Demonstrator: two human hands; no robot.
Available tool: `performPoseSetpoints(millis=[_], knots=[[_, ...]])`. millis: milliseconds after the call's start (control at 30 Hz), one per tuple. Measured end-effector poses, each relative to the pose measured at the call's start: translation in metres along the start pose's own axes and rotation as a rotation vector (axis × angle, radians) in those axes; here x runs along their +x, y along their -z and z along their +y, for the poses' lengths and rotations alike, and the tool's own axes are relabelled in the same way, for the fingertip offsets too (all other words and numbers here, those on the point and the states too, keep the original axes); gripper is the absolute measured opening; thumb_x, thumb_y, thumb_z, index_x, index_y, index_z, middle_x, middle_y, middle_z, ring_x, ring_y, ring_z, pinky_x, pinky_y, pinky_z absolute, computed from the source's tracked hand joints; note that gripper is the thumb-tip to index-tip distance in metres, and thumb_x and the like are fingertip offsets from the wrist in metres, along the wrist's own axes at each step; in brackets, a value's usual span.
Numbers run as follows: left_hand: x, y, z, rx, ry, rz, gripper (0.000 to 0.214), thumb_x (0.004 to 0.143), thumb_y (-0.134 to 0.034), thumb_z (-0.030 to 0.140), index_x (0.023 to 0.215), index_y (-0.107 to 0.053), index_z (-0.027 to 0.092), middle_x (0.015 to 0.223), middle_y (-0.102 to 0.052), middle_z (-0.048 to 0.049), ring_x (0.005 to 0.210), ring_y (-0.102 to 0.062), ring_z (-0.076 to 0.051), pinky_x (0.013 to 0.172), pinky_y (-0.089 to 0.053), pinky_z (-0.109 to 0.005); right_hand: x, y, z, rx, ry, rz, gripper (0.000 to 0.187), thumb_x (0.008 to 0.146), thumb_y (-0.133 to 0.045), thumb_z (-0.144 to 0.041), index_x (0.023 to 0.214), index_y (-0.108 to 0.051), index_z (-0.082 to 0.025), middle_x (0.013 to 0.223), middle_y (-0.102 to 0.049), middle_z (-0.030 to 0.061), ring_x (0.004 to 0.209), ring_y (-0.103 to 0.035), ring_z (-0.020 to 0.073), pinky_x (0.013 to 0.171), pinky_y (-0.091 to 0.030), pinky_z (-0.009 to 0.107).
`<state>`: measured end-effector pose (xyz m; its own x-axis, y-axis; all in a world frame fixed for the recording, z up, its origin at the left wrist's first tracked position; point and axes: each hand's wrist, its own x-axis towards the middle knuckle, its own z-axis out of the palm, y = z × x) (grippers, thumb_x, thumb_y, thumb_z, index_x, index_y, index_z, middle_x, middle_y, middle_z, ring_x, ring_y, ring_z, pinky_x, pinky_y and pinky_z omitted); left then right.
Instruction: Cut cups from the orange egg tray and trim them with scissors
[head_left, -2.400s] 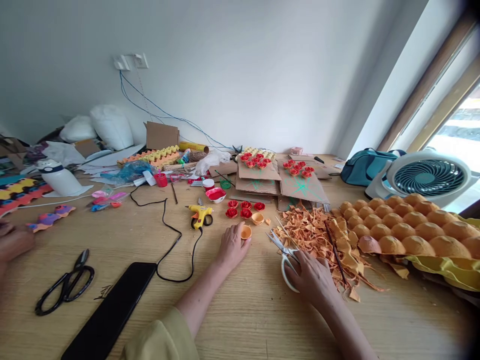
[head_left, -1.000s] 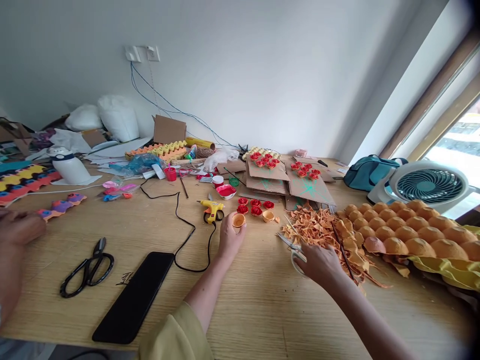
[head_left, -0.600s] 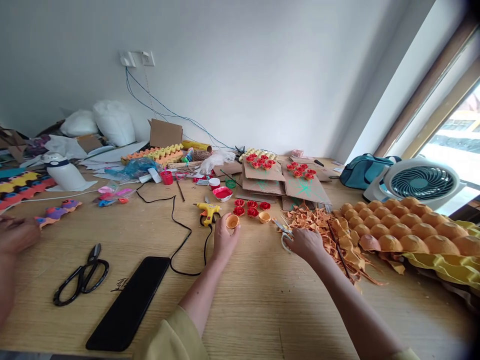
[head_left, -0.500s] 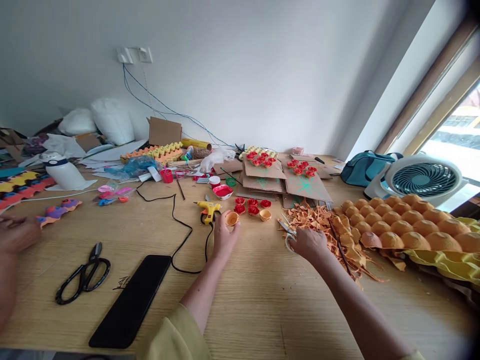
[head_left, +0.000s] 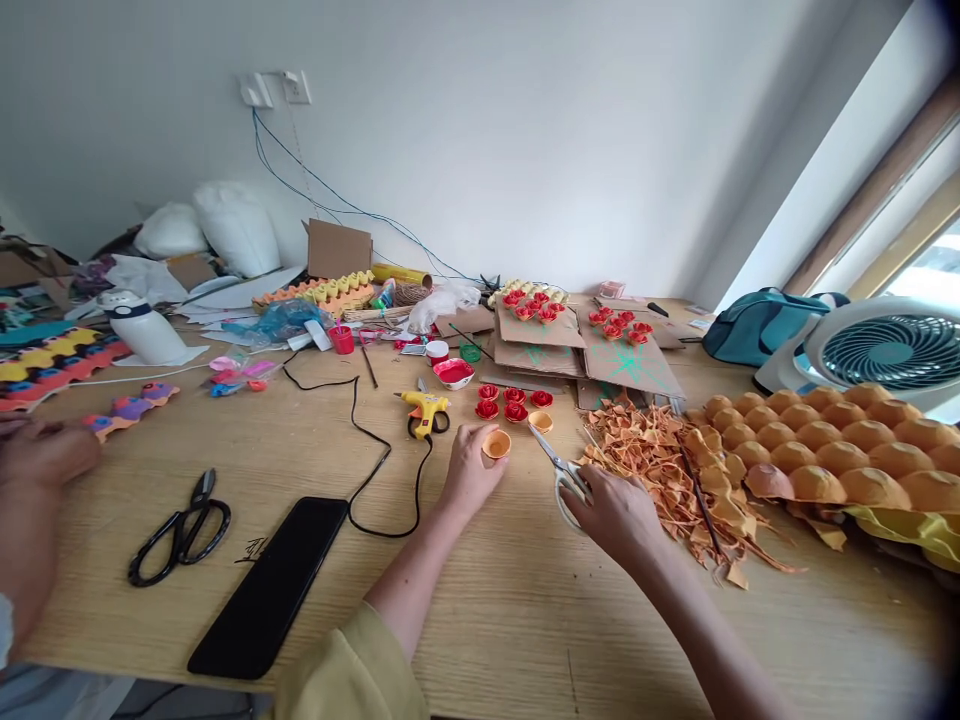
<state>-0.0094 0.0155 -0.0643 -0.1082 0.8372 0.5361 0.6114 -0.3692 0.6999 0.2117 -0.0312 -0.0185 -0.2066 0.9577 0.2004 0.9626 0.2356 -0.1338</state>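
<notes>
My left hand [head_left: 474, 470] is closed around a small orange egg-carton cup [head_left: 496, 445], its opening tilted up toward me. In my right hand [head_left: 619, 510] is a pair of scissors [head_left: 559, 462] with pale handles, the blades pointing up and left. A second orange cup [head_left: 540, 422] stands just beyond the scissor tips. Beside it sit several red paper-pulp roses [head_left: 514, 410]. A heap of orange carton scraps [head_left: 645, 450] lies right of my right hand. The yellow glue gun [head_left: 424, 408] rests behind my left hand.
At right are stacked orange egg trays [head_left: 840, 445] and a fan [head_left: 892, 350]. Cardboard sheets [head_left: 630, 368] bear more red roses. A black phone [head_left: 270, 590] and black-handled scissors [head_left: 180, 530] lie at left. Another person's hand [head_left: 52, 455] is by a painted carton strip [head_left: 127, 408].
My right hand has lifted the scissors away from the scraps and turned them toward the left hand. My left hand still holds the cup. The view has shifted slightly.
</notes>
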Motion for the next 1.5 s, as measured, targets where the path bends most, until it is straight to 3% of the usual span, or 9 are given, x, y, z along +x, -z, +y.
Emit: performPoseSetpoints(millis=[167, 333, 667, 833, 1000, 1133, 1333, 1500], knots=[[0.000, -0.001, -0.002, 0.045, 0.007, -0.068, 0.047, 0.067, -0.075, 0.008, 0.109, -0.063, 0.024, 0.106, -0.059, -0.0050, 0.103, -0.061, -0.024, 0.097, -0.050, -0.042, 0.006, -0.019, -0.002, 0.189, 0.049, 0.076, 0.024, 0.091, -0.048, -0.040, 0.080, -0.058, -0.022, 0.078, -0.070, 0.0046, 0.072, -0.063, 0.0184, 0.070, -0.035, 0.028], [0.000, -0.001, 0.002, 0.065, 0.013, -0.087, 0.042, 0.067, -0.067, 0.002, 0.103, -0.057, 0.022, 0.105, -0.061, -0.0051, 0.104, -0.059, -0.023, 0.095, -0.048, -0.040, 0.002, -0.031, 0.000, 0.372, 0.032, 0.109, 0.022, 0.089, -0.051, -0.040, 0.078, -0.056, -0.022, 0.070, -0.065, 0.0014, 0.062, -0.056, 0.0153, 0.060, -0.034, 0.025], [-0.001, 0.001, 0.004, 0.045, 0.073, -0.102, 0.039, 0.065, -0.078, 0.016, 0.096, -0.055, 0.022, 0.101, -0.064, -0.0029, 0.090, -0.063, -0.019, 0.082, -0.051, -0.034, 0.005, -0.037, 0.014, 0.624, -0.092, 0.207, 0.031, 0.090, -0.050, -0.048, 0.076, -0.055, -0.020, 0.059, -0.050, -0.0040, 0.052, -0.044, 0.0116, 0.050, -0.033, 0.022], [0.001, 0.002, 0.003, 0.025, 0.055, -0.109, 0.037, 0.069, -0.075, 0.014, 0.100, -0.058, 0.021, 0.101, -0.066, -0.0039, 0.088, -0.066, -0.018, 0.081, -0.053, -0.033, 0.006, -0.037, 0.019, 0.680, -0.102, 0.225, 0.036, 0.093, -0.045, -0.050, 0.080, -0.057, -0.019, 0.065, -0.054, -0.0016, 0.057, -0.047, 0.0121, 0.051, -0.035, 0.022], [0.002, 0.002, -0.001, 0.041, 0.041, -0.114, 0.035, 0.073, -0.073, 0.015, 0.105, -0.060, 0.021, 0.103, -0.068, -0.0046, 0.086, -0.067, -0.018, 0.080, -0.055, -0.033, 0.006, -0.040, 0.018, 0.666, -0.105, 0.200, 0.036, 0.094, -0.043, -0.050, 0.082, -0.056, -0.019, 0.066, -0.054, -0.0018, 0.057, -0.047, 0.0123, 0.051, -0.033, 0.022], [0.002, 0.003, -0.002, 0.067, 0.015, -0.097, 0.036, 0.073, -0.073, 0.016, 0.107, -0.061, 0.023, 0.107, -0.066, -0.0065, 0.096, -0.065, -0.022, 0.087, -0.054, -0.038, 0.005, -0.038, 0.015, 0.566, -0.120, 0.167, 0.031, 0.093, -0.045, -0.047, 0.080, -0.055, -0.020, 0.064, -0.056, -0.0019, 0.057, -0.049, 0.0130, 0.054, -0.033, 0.023], [0.005, 0.000, -0.008, 0.118, -0.071, -0.066, 0.037, 0.073, -0.074, 0.024, 0.108, -0.061, 0.023, 0.107, -0.065, -0.0078, 0.101, -0.062, -0.028, 0.093, -0.049, -0.045, 0.006, -0.029, 0.023, 0.327, -0.208, 0.138, 0.020, 0.085, -0.059, -0.041, 0.088, -0.062, -0.021, 0.093, -0.069, 0.0060, 0.090, -0.061, 0.0222, 0.084, -0.035, 0.033], [0.007, -0.006, -0.016, 0.139, -0.141, -0.114, 0.038, 0.080, -0.068, 0.032, 0.115, -0.058, 0.022, 0.109, -0.066, -0.0090, 0.103, -0.061, -0.027, 0.094, -0.049, -0.044, 0.002, -0.027, 0.028, 0.302, -0.261, 0.134, 0.017, 0.080, -0.066, -0.035, 0.088, -0.065, -0.020, 0.096, -0.068, 0.0090, 0.096, -0.060, 0.0265, 0.091, -0.033, 0.041]])
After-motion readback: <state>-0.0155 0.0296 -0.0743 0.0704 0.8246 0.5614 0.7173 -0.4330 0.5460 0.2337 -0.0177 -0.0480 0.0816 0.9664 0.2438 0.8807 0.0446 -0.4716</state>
